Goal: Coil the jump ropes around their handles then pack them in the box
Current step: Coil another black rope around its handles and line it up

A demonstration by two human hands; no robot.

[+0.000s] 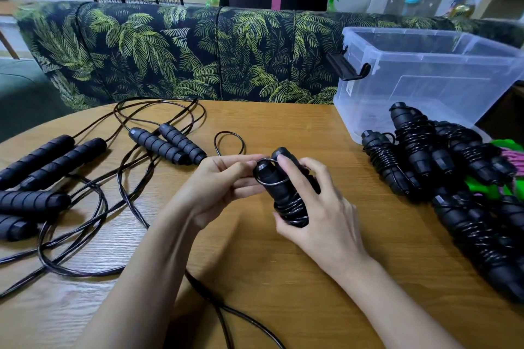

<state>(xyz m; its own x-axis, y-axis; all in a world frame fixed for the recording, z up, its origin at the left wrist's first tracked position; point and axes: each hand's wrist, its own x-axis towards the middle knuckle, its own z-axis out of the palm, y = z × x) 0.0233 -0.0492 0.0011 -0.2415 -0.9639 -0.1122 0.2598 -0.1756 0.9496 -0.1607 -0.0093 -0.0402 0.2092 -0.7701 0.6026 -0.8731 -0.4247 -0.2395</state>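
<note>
My right hand grips a pair of black jump rope handles held together above the table, with black cord wound around their lower part. My left hand pinches a loop of that cord at the handles' top end. The rest of the cord trails down toward me across the table. A clear plastic box stands at the far right with nothing visible inside. Several coiled black ropes lie piled in front of it. Uncoiled ropes with black foam handles lie at the left.
The wooden table has a rounded far-left edge. More loose handles and tangled cord cover its left side. Green and pink items lie at the right edge. A palm-print sofa back runs behind, with a person in black beyond it.
</note>
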